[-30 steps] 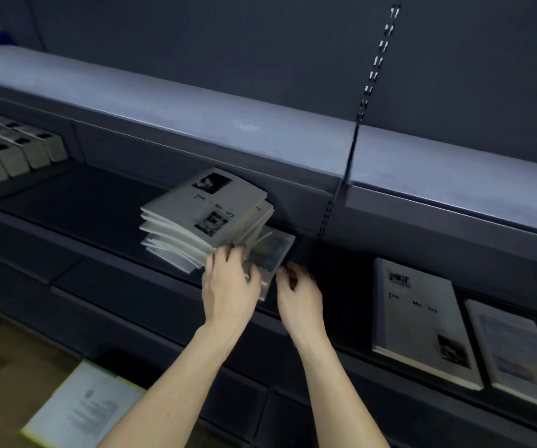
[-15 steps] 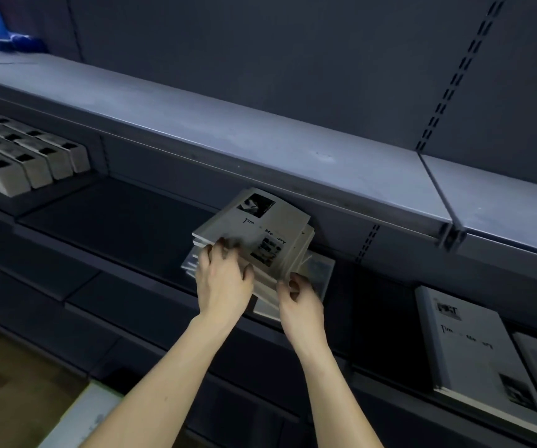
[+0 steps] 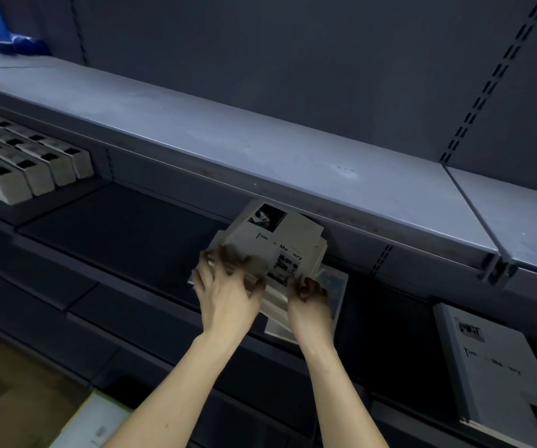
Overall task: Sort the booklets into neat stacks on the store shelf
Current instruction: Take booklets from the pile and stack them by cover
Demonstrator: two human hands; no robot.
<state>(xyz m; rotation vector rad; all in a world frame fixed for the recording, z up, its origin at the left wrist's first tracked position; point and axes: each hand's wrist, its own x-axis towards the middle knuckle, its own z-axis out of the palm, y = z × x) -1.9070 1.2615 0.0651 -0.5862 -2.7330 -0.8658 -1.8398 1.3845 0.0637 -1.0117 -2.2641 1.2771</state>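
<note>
From the head camera, the loose pile of pale grey paper booklets with black cover photographs sits on the dark lower store shelf, just under the lip of the grey-blue metal upper shelf. The pile is fanned and skewed, its covers offset from one another. It lies on a flat clear-wrapped booklet that pokes out to the right.

The left hand rests on the near left corner of the pile, fingers spread and bent over the edges; motion blur hides whether they actually clamp anything. The right hand has its fingers curled round the near right edge, pinching the lower booklets.

The step in hand looks like squaring this pile. To do it well, both hands should press inward from opposite sides while the thumbs push the near edges back, so spines and corners line up together. It would help to lift the pile slightly off the wrapped booklet, which otherwise may slide along. Thin covers bend easily, so pressure belongs on the edges, not the faces.

To the right, well apart, a tidy stack of matching grey booklets shows the alignment to copy. At far left stands a row of small pale boxes.
</note>
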